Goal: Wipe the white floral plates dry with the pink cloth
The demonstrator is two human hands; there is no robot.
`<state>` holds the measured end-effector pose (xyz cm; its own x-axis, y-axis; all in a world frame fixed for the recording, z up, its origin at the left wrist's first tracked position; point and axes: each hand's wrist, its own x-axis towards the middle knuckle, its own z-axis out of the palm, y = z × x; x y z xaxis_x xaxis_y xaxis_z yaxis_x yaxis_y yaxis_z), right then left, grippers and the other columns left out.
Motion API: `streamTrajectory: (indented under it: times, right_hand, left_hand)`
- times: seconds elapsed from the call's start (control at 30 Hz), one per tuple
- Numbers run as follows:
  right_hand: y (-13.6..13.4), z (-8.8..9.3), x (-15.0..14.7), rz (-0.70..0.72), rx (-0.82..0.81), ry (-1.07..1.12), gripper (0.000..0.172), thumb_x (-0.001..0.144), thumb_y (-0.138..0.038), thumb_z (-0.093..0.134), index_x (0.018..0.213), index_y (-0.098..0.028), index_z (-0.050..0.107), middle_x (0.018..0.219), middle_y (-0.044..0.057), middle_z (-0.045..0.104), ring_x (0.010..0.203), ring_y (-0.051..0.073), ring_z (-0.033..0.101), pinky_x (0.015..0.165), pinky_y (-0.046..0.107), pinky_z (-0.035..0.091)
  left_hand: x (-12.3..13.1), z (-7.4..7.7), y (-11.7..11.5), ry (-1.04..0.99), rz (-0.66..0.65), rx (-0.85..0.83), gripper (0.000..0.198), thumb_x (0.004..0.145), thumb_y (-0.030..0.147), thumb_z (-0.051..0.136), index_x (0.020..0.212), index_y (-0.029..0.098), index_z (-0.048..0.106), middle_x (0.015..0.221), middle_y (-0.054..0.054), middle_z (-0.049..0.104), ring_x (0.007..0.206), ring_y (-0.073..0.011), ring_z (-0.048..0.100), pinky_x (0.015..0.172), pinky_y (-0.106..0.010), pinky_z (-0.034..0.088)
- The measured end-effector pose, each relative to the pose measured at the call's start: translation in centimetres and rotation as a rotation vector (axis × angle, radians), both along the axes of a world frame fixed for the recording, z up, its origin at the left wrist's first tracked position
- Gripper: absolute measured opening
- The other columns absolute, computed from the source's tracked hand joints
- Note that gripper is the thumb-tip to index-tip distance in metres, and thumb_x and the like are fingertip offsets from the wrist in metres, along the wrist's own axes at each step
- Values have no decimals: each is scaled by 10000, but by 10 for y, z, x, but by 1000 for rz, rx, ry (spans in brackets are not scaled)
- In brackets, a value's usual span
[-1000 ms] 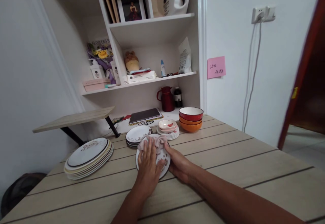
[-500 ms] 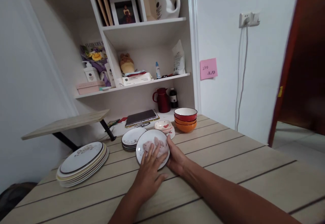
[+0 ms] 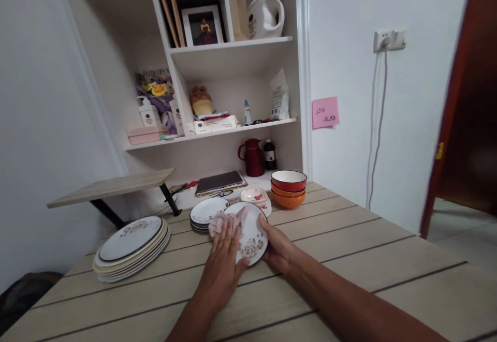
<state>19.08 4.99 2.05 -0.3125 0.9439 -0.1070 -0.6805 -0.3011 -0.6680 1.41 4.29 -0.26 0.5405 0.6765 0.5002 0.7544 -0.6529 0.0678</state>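
Observation:
My right hand (image 3: 280, 246) grips the right rim of a small white plate (image 3: 254, 233) with a dark edge and a brown flower print, thumb on its face. The plate is tilted up above the table. With fingers extended, my left hand (image 3: 223, 259) presses a crumpled pale pink cloth (image 3: 229, 222) onto the upper left of the plate. Part of the cloth is hidden under the fingers. Just behind stands a short stack of similar small plates (image 3: 207, 210).
On the left of the slatted table (image 3: 349, 259) sits a stack of large plates (image 3: 132, 238), near a small raised stand (image 3: 112, 188). Behind the hands are heart-patterned dishes (image 3: 254, 195) and stacked red and orange bowls (image 3: 288, 189). A red jug (image 3: 254, 157) stands at the back.
The left hand and cloth have slid from the plate's middle to its upper left, uncovering the flower print. The right hand keeps its grip. The camera view has shifted slightly.

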Motion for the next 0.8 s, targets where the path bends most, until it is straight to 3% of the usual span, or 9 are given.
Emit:
streamTrajectory:
  times: [0.27, 0.53, 0.7, 0.8]
  right_hand:
    - [-15, -7, -26, 137, 61, -93, 533, 863, -563, 479, 1195, -160, 586, 1142, 113, 676, 1024, 208, 639, 897, 361, 492]
    - [2, 2, -7, 110, 66, 54, 652, 874, -624, 375, 1232, -110, 556, 1166, 145, 659, 1067, 215, 626, 962, 359, 451]
    - [7, 16, 17, -38, 3, 68, 638, 898, -594, 340, 1278, -111, 509, 1228, 162, 621, 1097, 234, 608, 962, 413, 451]
    - [2, 17, 17, -14, 11, 81, 580, 906, -556, 368, 1268, -129, 522, 1244, 142, 616, 1109, 232, 599, 964, 418, 450]
  left_hand:
    - [1, 1, 0, -49, -43, -50, 646, 934, 421, 327, 1484, 234, 44, 1573, -84, 6, 1438, -272, 13, 1145, -521, 171]
    - [10, 10, -14, 59, -170, -93, 624, 916, 420, 397, 1469, 309, 129, 1561, -36, 141, 1432, -238, 133, 1138, -478, 238]
    - [3, 9, -9, 71, -95, -77, 589, 908, 409, 424, 1452, 312, 222, 1544, -42, 222, 1424, -235, 180, 1133, -485, 242]
    - [-4, 6, -3, 40, -14, -51, 603, 915, 430, 389, 1463, 259, 204, 1555, -75, 173, 1435, -251, 116, 1138, -516, 198]
